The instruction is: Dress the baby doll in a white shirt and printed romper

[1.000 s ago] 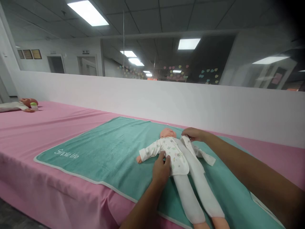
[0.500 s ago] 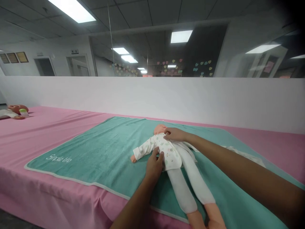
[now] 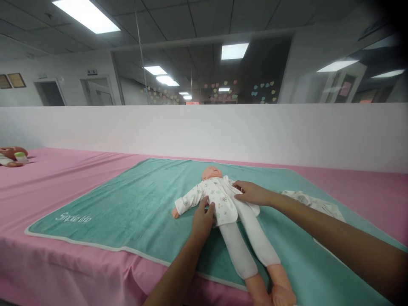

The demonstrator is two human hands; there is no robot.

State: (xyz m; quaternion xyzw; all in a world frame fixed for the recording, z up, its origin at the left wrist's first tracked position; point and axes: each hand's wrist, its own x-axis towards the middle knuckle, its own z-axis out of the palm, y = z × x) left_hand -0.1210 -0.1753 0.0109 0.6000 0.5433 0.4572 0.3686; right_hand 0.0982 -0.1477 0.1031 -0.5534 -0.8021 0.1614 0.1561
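Note:
A baby doll (image 3: 211, 172) lies on its back, its head toward the wall. It wears a white baby shirt (image 3: 221, 206) with a small print and white leggings (image 3: 237, 248); its feet are bare. The shirt's front is open, one panel across the chest and the other near the far arm. At the doll's near side, my left hand (image 3: 202, 221) is closed on the shirt's edge, thumb and index finger slightly parted. My right hand (image 3: 253, 193) pinches the shirt's other front panel at the chest. The doll's arm on that side is hidden.
Beneath the doll, a green blanket (image 3: 127, 204) with white edging covers part of the pink sheet (image 3: 79, 165). Crumpled white cloth (image 3: 314, 204) lies behind my right forearm. Another doll (image 3: 12, 153) and a green-capped bottle (image 3: 21, 157) are at far left. A low white wall (image 3: 191, 131) runs behind.
My right hand has moved from the raised shirt panel beside the doll's shoulder across to the collar, then back down onto the chest. The panel now lies lower. My left hand stays at the doll's side.

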